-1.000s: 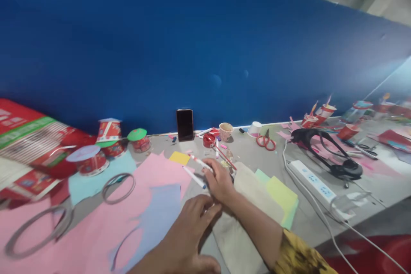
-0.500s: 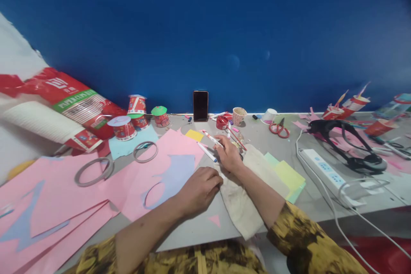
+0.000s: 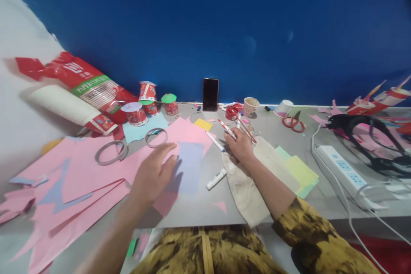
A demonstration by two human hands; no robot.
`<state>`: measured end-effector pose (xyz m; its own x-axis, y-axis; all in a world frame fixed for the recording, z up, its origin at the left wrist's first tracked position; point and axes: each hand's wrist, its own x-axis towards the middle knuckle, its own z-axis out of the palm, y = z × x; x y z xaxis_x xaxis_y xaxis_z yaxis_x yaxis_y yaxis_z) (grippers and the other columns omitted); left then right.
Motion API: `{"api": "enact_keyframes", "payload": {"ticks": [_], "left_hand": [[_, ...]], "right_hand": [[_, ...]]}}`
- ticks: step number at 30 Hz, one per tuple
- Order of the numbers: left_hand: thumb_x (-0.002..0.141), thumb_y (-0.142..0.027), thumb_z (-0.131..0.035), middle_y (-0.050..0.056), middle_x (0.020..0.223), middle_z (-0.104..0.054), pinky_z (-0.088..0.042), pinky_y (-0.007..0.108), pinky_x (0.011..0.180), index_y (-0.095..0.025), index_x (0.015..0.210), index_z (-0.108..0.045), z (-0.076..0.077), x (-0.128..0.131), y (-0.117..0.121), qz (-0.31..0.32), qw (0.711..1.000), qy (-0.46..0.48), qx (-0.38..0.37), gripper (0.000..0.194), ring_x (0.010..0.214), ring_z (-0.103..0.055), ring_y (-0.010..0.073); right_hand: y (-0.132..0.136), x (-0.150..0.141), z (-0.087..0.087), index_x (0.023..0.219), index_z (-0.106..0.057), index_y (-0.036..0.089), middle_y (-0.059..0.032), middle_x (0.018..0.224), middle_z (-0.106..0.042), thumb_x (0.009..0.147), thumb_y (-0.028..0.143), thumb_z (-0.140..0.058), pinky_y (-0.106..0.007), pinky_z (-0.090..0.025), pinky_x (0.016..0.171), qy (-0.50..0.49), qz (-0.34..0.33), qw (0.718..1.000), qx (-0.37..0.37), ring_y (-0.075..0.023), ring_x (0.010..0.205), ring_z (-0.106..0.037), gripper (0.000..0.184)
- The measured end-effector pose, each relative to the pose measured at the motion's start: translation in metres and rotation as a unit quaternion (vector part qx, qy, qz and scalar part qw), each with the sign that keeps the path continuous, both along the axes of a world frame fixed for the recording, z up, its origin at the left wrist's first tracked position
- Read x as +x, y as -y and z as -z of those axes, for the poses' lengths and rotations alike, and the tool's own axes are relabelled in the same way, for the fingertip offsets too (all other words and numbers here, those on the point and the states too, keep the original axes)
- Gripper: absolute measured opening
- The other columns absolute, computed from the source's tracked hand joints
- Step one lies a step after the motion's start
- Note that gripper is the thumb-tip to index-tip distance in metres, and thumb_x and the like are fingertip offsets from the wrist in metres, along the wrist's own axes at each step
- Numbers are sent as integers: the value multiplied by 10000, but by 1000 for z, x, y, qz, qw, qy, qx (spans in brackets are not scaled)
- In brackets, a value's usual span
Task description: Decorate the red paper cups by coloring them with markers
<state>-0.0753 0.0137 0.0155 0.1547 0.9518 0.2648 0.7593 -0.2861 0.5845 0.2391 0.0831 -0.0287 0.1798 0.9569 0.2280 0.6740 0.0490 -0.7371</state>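
My right hand (image 3: 239,145) is closed round a white marker (image 3: 227,128) with a red tip, which points up and to the left. Under the wrist lies a cream cloth (image 3: 269,171). A second white marker with a blue end (image 3: 215,141) rests on the table just left of these fingers. A short, thick white tube (image 3: 216,179) lies closer to me. My left hand (image 3: 157,169) is open, fingers stretched out and thumb apart, over pink paper sheets (image 3: 186,130) and a pale blue sheet (image 3: 191,167). Its fingertips are near a grey tape ring (image 3: 156,138).
Another grey tape ring (image 3: 111,153) lies on pink paper. Behind stand decorated paper cups (image 3: 134,114), a cup bag (image 3: 96,85) and a phone (image 3: 210,95). Red scissors (image 3: 293,123), a power strip (image 3: 343,169) with loose cables and a black head strap (image 3: 362,132) occupy the right.
My left hand has moved left from beside the cloth and opened out over the paper, uncovering the thick white tube. The red-tipped marker has shifted slightly right with my right hand. The view has shifted.
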Motion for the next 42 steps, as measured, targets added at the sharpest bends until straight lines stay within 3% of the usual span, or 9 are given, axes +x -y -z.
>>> {"api": "enact_keyframes", "payload": {"ticks": [2,5,11,16,19,23,29,35,42], "left_hand": [[1111,-524,-496,169,1736,-583,-491,563,1297,-181,1619,-593,17,4,23,43,997,-48,-42,620,1608,-551,381],[1087,-548,-593,201,1762,-540,-431,617,1337,-173,1602,-624,41,15,42,126,978,-143,-84,638,1637,-508,421],[1027,-507,-722,204,1703,-604,-463,703,1275,-223,1439,-736,54,-1,51,141,975,-169,-25,500,1618,-499,487],[996,-411,-669,168,1434,-753,-587,562,1095,-243,967,-748,39,-7,39,88,988,-119,-34,188,1359,-687,423],[984,-359,-601,161,1187,-754,-576,521,970,-225,984,-689,15,3,11,42,985,-135,-96,161,1131,-720,384],[882,-416,-699,197,1090,-707,-497,562,937,-216,927,-628,-5,10,-22,-19,964,-219,-150,217,1144,-659,470],[838,-354,-688,114,947,-658,-446,473,850,-268,744,-493,0,9,-25,-23,972,-169,-164,233,1003,-647,392],[787,-238,-627,-33,717,-571,-346,341,632,-282,775,-403,1,16,-27,-46,975,-56,-212,229,701,-586,234],[819,-309,-630,-2,850,-696,-454,350,673,-271,958,-543,4,14,-49,-101,978,31,-180,169,774,-678,255]], "right_hand": [[1,-2,0,919,-751,257,-39,827,-776,946,455,-609,-324,-437,744,7,-2,1000,-6,-260,816,-685,245],[3,-4,-2,857,-729,259,-26,769,-751,928,441,-607,-313,-400,709,19,-6,1000,-10,-235,752,-649,230],[7,-5,-5,748,-649,264,-20,702,-706,942,436,-550,-305,-385,669,53,-21,998,-10,-231,712,-630,278],[10,-6,-3,784,-665,262,-16,732,-729,1004,425,-533,-290,-408,666,87,-24,995,-31,-225,737,-660,305],[12,-8,-8,851,-705,251,-24,797,-767,1041,386,-525,-279,-407,671,117,-18,991,-60,-220,785,-694,295],[6,-12,-24,863,-733,238,-56,860,-804,1032,371,-624,-292,-377,682,181,-26,978,-103,-229,795,-708,241],[-8,-24,-36,898,-779,222,-123,926,-847,955,551,-814,-317,-395,698,278,-71,946,-153,-291,850,-773,337],[-9,-30,-30,991,-812,217,-143,978,-867,1028,481,-750,-320,-438,717,331,-92,925,-161,-300,900,-815,274],[-23,-19,-26,1022,-793,219,-147,988,-865,1083,494,-673,-321,-403,682,325,-66,932,-145,-299,875,-811,306]]}}
